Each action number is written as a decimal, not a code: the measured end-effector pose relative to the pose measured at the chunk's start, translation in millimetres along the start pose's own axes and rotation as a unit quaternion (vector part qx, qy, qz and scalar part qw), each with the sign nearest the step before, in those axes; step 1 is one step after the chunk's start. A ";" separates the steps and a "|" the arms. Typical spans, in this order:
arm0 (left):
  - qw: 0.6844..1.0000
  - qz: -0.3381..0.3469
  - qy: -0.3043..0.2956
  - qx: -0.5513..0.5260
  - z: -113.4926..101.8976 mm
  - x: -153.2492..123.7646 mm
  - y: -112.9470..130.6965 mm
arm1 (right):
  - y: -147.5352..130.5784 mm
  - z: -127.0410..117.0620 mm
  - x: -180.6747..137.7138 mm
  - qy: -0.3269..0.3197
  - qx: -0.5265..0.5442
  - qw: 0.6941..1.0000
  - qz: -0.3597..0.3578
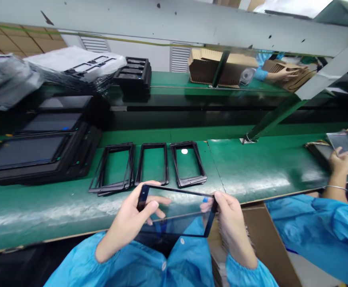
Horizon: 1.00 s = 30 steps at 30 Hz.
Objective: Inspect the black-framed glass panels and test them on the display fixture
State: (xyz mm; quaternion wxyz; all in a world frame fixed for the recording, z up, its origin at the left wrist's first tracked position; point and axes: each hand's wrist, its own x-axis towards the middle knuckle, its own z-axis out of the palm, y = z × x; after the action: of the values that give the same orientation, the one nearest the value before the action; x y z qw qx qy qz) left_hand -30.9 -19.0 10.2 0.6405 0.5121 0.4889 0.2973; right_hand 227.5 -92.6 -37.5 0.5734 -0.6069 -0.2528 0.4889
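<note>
A clear glass panel with a black border [180, 235] hangs tilted over the bench's front edge, in front of my blue smock. On its left end, my left hand [132, 217] grips the border, and some of its fingers show through the glass. My right hand [232, 219] pinches the upper right corner between thumb and fingers. A small blue tab [205, 199] sits by that corner. Just beyond the panel lie three stacks of thin black frames: a left stack [101, 187], a middle stack [140, 163] and a right stack [176, 167].
Piled trays with dark screens [24, 153] stand on the green bench [245, 167] at left. A slanted post [272, 117] rises at right. A co-worker's hand [341, 161] touches panels there. Cardboard dividers [206, 67] stand on the back shelf. An open carton [269, 243] is below.
</note>
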 end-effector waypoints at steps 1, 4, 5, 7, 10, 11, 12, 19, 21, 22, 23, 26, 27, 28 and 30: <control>1.000 -0.002 0.004 -0.003 1.4 -1.0 0.4 | -2.6 5.0 -2.2 0.013 -0.005 1.000 -0.012; 1.000 -0.010 0.014 -0.012 4.0 -3.1 1.7 | -11.0 14.8 -8.4 0.035 -0.025 0.998 -0.041; 1.000 -0.012 0.017 -0.015 4.4 -3.5 1.8 | -12.6 16.1 -9.9 0.041 -0.026 0.998 -0.046; 1.000 -0.010 0.024 -0.018 4.4 -3.5 0.3 | -13.5 16.4 -11.8 0.046 -0.014 0.998 -0.049; 1.000 -0.006 0.028 -0.013 1.4 -0.8 -7.0 | -11.1 13.9 -13.0 0.038 0.011 0.998 -0.051; 1.000 -0.005 0.022 -0.007 -0.4 0.9 -10.3 | -10.4 12.9 -13.7 0.035 0.011 0.998 -0.052; 1.000 0.005 0.018 0.004 -2.3 2.8 -13.4 | -9.9 12.2 -14.7 0.032 0.006 0.998 -0.055; 0.880 0.319 0.038 0.348 -7.6 20.2 -2.2 | -10.8 15.0 -29.1 0.042 -0.063 0.994 -0.085; 0.844 0.351 -0.023 0.406 -6.8 25.6 9.0 | -9.9 16.3 -31.8 0.046 -0.069 0.992 -0.092; 0.836 0.359 -0.041 0.414 -6.6 27.9 13.6 | -9.3 16.6 -32.7 0.049 -0.070 0.992 -0.093; 0.834 0.362 -0.054 0.414 -6.5 29.6 16.9 | -8.9 16.6 -33.3 0.051 -0.070 0.992 -0.092; 0.844 0.363 -0.066 0.390 -6.9 31.2 20.0 | -9.0 15.3 -34.3 0.059 -0.071 0.991 -0.095; 0.848 0.360 -0.065 0.384 -6.7 30.6 19.5 | -9.8 14.9 -34.3 0.060 -0.071 0.991 -0.097; 0.850 0.355 -0.063 0.384 -6.0 29.7 18.9 | -10.9 14.8 -34.1 0.058 -0.073 0.991 -0.098; 0.852 0.341 -0.074 0.391 -2.5 27.4 18.5 | -14.2 16.6 -32.7 0.044 -0.080 0.991 -0.097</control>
State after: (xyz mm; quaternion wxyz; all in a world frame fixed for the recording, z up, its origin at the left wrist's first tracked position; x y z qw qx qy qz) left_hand -21.5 11.6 18.9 0.2809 0.8752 0.3106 0.2422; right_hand 203.6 -110.5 -11.9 0.5778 -0.6444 -0.3234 0.3824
